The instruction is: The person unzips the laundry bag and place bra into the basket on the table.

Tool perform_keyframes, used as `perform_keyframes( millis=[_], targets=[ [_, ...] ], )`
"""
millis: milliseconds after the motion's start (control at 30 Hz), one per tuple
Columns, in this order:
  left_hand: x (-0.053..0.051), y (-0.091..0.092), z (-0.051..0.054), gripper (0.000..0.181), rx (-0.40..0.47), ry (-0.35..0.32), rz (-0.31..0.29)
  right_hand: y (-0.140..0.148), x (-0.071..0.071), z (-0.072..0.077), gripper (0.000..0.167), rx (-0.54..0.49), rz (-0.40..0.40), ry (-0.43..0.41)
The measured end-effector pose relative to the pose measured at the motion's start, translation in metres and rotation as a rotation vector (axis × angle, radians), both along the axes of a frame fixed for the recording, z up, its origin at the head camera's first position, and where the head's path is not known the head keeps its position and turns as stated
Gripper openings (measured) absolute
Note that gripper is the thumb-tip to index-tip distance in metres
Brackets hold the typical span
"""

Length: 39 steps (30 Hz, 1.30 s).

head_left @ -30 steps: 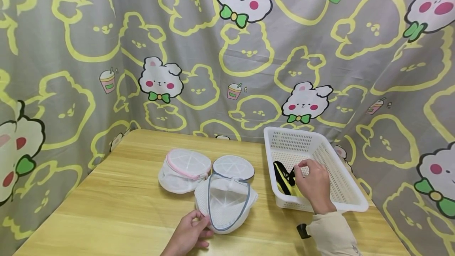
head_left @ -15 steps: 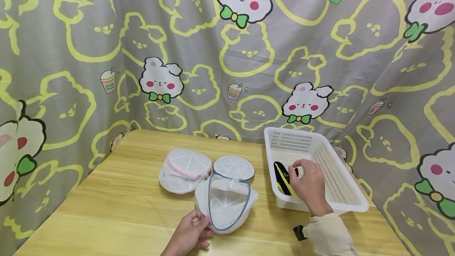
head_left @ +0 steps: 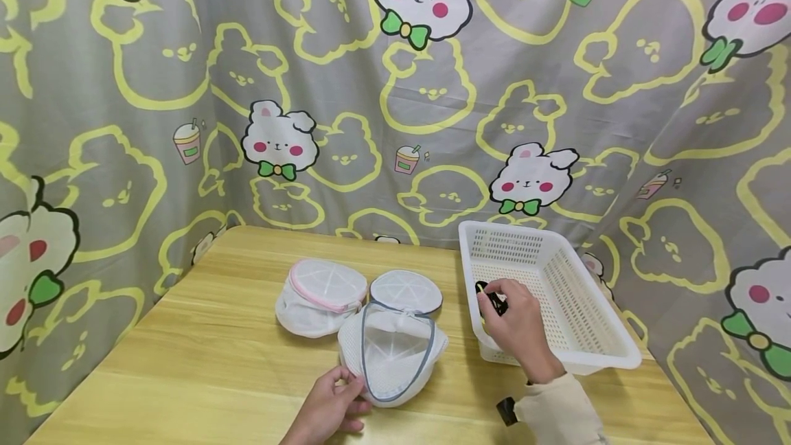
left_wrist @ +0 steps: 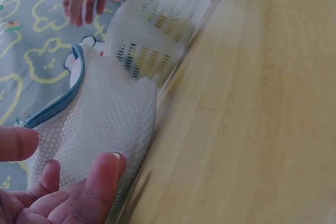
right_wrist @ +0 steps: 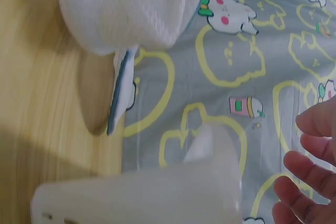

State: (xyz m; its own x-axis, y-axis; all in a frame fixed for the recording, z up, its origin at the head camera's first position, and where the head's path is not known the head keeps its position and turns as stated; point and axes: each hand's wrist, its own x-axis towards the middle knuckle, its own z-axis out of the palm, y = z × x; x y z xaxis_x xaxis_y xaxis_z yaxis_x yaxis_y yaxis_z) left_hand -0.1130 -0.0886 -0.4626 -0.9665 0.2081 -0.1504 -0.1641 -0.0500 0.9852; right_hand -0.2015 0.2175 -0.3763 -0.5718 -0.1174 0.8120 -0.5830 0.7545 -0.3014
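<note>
A white mesh laundry bag (head_left: 398, 356) with a grey-blue zip stands unzipped, its round lid (head_left: 406, 291) folded back behind it. My left hand (head_left: 330, 400) touches its near left side, the fingers loosely bent; in the left wrist view, finger (left_wrist: 102, 182) shows before the mesh. Above the white basket (head_left: 587, 294), my right hand (head_left: 519, 321) hovers near a black and yellow item (head_left: 498, 302) that it partly hides, so its kind is unclear. Seen from the right wrist, the right fingers (right_wrist: 304, 169) are loosely bent and hold nothing.
A second mesh bag (head_left: 321, 297) with a pink zip stands left of the first one, lid down. Everything rests on a wooden table (head_left: 185, 349). A patterned grey curtain (head_left: 352, 88) hangs behind and at both sides. A black band (head_left: 507, 411) shows at the right sleeve.
My right hand has moved left across the basket and now covers more of the black and yellow item. The left hand and both mesh bags have stayed in place.
</note>
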Motion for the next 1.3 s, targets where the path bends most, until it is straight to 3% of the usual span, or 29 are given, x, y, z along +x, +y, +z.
perform_keyframes(
  millis=[567,833,1300],
  targets=[
    [-0.001,0.001,0.0,0.019,-0.009,0.006,0.0,-0.044,0.009,-0.011,0.016,0.074,0.203,0.04],
    [-0.001,0.001,-0.001,0.019,-0.005,0.005,-0.002,-0.067,0.025,-0.015,0.023,0.105,0.281,-0.037],
    [0.0,-0.001,0.001,0.02,0.005,0.009,-0.018,-0.098,0.046,-0.028,0.028,0.196,0.449,-0.098]
  ],
)
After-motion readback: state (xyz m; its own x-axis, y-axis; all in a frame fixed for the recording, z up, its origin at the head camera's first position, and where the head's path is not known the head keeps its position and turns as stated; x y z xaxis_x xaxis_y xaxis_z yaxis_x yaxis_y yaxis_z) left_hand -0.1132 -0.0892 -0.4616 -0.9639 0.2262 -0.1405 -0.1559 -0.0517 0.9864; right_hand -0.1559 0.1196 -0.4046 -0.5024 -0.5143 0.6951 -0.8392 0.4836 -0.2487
